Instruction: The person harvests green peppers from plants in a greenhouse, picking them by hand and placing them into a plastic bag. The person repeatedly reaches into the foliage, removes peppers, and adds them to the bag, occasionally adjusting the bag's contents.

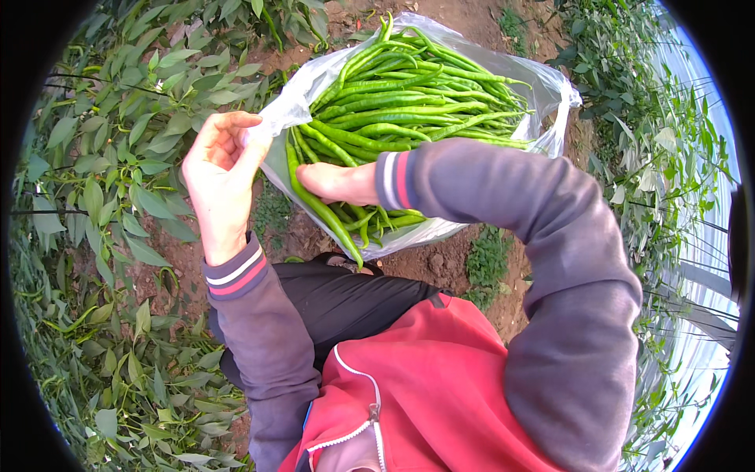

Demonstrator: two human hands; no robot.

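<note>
A clear plastic bag lies before me on the ground, filled with long green chili peppers. At its near left edge, my left hand pinches a gathered corner of the bag between thumb and fingers. My right hand reaches into the bag's left part, on top of the peppers, with its fingers pointing down and mostly hidden; whether they grip any peppers does not show. One long pepper lies just left of that hand, its tip reaching past the bag's near edge.
Leafy pepper plants crowd the left side, some bearing green peppers. More plants stand at the right, before a pale plastic sheet wall. Brown soil with small weeds runs between the rows. My bent leg is close below the bag.
</note>
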